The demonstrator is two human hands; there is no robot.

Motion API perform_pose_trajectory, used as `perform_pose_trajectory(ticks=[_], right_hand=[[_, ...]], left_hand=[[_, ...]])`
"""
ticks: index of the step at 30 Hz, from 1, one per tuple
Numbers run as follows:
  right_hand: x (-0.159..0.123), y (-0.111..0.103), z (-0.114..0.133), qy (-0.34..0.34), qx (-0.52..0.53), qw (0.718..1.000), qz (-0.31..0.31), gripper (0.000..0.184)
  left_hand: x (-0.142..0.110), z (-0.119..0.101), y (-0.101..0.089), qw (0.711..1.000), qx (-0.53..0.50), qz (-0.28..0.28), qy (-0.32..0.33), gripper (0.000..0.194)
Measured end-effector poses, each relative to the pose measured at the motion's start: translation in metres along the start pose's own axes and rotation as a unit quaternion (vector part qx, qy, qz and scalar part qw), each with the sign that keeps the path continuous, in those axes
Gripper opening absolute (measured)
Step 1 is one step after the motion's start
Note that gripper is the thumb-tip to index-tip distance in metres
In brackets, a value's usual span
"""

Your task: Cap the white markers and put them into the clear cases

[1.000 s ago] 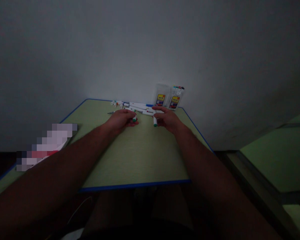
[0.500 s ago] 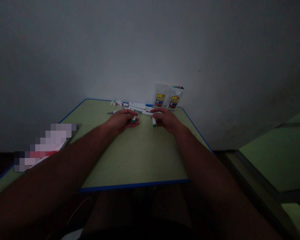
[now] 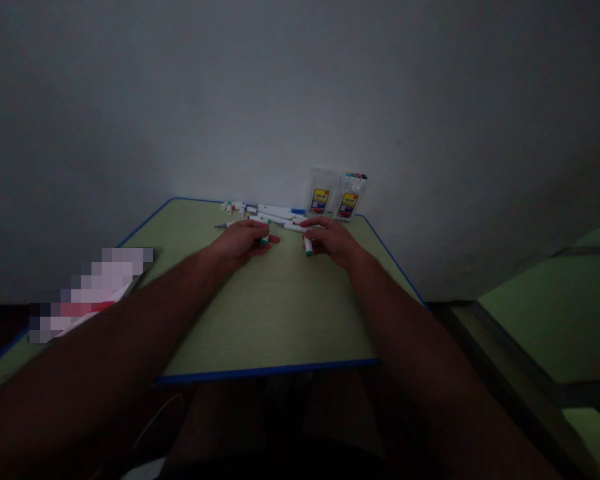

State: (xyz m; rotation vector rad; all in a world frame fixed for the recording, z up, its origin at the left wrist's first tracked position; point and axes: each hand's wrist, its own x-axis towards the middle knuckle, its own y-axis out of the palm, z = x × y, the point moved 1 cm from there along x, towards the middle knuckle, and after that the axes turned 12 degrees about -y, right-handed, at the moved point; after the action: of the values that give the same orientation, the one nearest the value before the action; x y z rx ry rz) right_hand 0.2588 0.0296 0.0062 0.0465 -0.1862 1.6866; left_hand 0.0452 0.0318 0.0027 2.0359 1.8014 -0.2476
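Note:
Over the far part of the table, my left hand (image 3: 243, 240) is closed on a small white piece with a green end (image 3: 265, 241); the fingers hide most of it, so whether it is a cap or a whole marker does not show. To its right, my right hand (image 3: 334, 241) pinches a white marker piece (image 3: 308, 244), its green end tilted down toward me. A gap separates the two hands. Just behind them lie several white markers (image 3: 275, 215), and a group of loose white caps (image 3: 233, 207) sits at the left of these.
Two clear plastic marker cases stand against the wall: a see-through case (image 3: 320, 193) and a case with coloured marker ends (image 3: 350, 197) on top. A pixelated pink-white packet or booklet (image 3: 97, 290) lies at the left. Blue edging (image 3: 280, 369) borders the pale table (image 3: 275, 320).
The fingers of my left hand have shifted slightly, and the green-ended piece has moved a little to the left. My right hand is nearly still.

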Motion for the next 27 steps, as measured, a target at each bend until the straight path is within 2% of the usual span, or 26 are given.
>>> perform_pose_trajectory(ticks=[7, 10, 17, 27], right_hand=[[0.0021, -0.0006, -0.0053, -0.016, -0.008, 1.000, 0.008, 0.031], [0.0025, -0.0010, -0.0062, -0.018, -0.006, 1.000, 0.007, 0.033], [0.0005, 0.0010, -0.0027, -0.006, 0.032, 0.999, 0.003, 0.022], [-0.0034, 0.0037, 0.0031, 0.003, 0.036, 0.999, 0.003, 0.018]], left_hand=[[-0.0044, -0.0007, 0.0017, 0.999, -0.030, -0.025, 0.021, 0.017], [-0.0026, -0.0004, 0.0003, 0.999, -0.041, -0.018, 0.027, 0.018], [-0.0023, 0.0010, -0.0007, 1.000, -0.026, -0.002, 0.011, 0.014], [-0.0042, 0.0003, 0.0003, 0.999, -0.042, 0.002, 0.010, 0.016]])
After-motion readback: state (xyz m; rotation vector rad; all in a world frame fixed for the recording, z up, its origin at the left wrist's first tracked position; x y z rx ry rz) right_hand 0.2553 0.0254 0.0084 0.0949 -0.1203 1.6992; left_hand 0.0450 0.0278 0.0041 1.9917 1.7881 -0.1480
